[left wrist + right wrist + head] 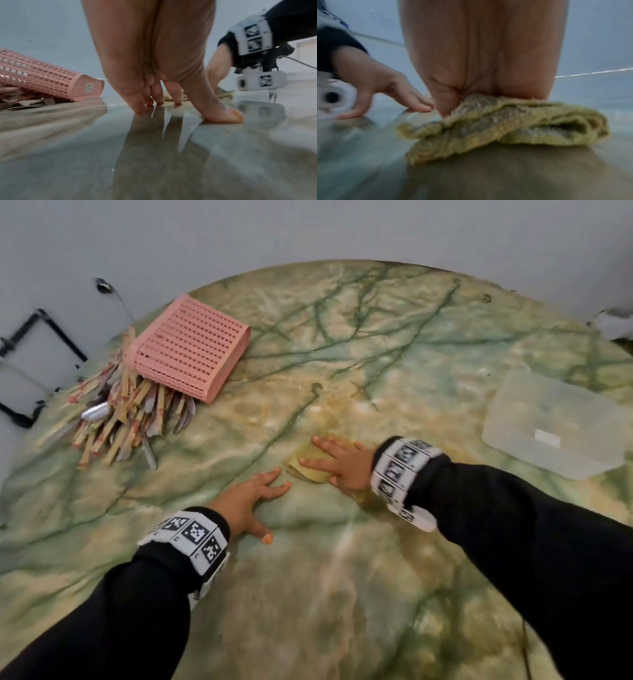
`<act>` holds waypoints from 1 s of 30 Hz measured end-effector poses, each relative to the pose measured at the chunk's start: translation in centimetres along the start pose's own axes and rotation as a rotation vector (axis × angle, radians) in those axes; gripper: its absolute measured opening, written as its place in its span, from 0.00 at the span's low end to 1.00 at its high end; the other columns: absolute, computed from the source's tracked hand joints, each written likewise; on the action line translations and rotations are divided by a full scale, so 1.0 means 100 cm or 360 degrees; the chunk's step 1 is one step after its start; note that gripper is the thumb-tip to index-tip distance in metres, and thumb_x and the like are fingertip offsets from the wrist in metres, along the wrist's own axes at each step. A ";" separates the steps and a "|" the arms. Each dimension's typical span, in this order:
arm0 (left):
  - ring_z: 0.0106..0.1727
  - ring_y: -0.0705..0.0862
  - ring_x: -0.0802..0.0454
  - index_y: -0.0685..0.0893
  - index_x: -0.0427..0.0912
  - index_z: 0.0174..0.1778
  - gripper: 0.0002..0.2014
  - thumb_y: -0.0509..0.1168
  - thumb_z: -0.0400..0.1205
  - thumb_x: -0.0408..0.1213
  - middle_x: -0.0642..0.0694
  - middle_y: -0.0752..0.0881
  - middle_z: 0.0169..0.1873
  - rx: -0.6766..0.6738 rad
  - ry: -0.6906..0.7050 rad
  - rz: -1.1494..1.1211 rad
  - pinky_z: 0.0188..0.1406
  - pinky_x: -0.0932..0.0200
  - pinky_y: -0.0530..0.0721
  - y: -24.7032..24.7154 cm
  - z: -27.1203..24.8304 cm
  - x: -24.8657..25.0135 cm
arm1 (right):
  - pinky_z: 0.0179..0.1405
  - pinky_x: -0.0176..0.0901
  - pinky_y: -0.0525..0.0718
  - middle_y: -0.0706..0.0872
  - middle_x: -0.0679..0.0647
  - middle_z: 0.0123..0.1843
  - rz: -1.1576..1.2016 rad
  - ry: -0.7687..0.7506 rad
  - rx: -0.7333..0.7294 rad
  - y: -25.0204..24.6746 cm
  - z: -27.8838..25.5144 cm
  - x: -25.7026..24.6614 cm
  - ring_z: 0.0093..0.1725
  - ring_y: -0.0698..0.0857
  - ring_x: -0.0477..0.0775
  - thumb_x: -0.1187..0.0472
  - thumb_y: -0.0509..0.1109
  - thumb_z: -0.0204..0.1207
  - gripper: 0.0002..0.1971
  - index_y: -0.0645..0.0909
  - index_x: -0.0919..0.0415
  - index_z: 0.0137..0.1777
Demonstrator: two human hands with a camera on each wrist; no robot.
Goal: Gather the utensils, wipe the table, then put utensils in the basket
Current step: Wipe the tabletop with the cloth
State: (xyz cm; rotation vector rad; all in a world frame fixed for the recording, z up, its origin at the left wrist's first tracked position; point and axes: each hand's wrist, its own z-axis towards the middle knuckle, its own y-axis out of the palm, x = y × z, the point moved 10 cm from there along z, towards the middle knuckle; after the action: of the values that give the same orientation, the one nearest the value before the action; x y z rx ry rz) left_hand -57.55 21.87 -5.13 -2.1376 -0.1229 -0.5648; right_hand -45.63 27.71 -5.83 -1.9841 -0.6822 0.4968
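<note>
Two hands lay near the middle of the round marble table (394, 344) in your head view: your left hand (245, 501) flat on bare stone with fingers spread and grasping nothing, your right hand (342, 465) pressing straight fingers onto a folded yellow-green cloth (308, 467). Wide open stone stretched toward you and toward the far rim by the grey wall. At the left edge, the pink basket (190, 347) lay tipped on its side, a heap of utensils (120, 412), wrapped chopsticks and spoons, spilling from its mouth; whether any were still inside could not be told. Toward the right edge sat a clear plastic lid (555, 422).

Your left wrist view showed the left hand (154, 60) with fingertips (139, 108) and thumb planted on the glossy surface, the basket (51, 82) on its side at left with a label on its perforated base, and the right hand (217, 67) beyond.

Your right wrist view, blurred, showed what the others hid: the cloth (505, 125) folded in several layers under the right hand (479, 54), its near edge free on the table, and the left hand (385, 86) just beside it, apart from the cloth.
</note>
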 end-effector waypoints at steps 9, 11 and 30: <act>0.83 0.46 0.53 0.55 0.48 0.81 0.50 0.79 0.67 0.37 0.50 0.45 0.82 0.0002 -0.0008 0.0007 0.80 0.59 0.47 0.003 0.000 -0.002 | 0.82 0.56 0.53 0.45 0.63 0.84 0.0300 0.0927 0.0211 -0.007 -0.047 0.206 0.83 0.49 0.65 0.51 0.53 0.84 0.30 0.45 0.47 0.83; 0.83 0.47 0.53 0.56 0.48 0.80 0.50 0.79 0.66 0.37 0.50 0.45 0.83 0.0014 -0.0003 0.0010 0.80 0.60 0.46 0.001 0.001 -0.002 | 0.80 0.54 0.59 0.54 0.62 0.83 0.0312 0.0986 0.0274 -0.024 -0.032 0.203 0.82 0.57 0.63 0.49 0.55 0.83 0.29 0.53 0.50 0.82; 0.83 0.53 0.52 0.52 0.38 0.82 0.53 0.79 0.67 0.36 0.45 0.51 0.82 0.0089 0.0022 0.0029 0.78 0.64 0.49 -0.003 -0.013 0.005 | 0.80 0.46 0.45 0.34 0.61 0.81 0.0626 0.0757 0.0061 0.141 -0.281 0.054 0.83 0.42 0.65 0.17 0.25 0.54 0.37 0.45 0.14 0.67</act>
State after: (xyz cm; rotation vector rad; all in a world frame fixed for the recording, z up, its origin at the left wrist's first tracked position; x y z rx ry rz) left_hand -57.60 20.99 -4.03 -2.0781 -0.1104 -0.5589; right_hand -21.20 7.23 -5.35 -2.0993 0.0143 0.2438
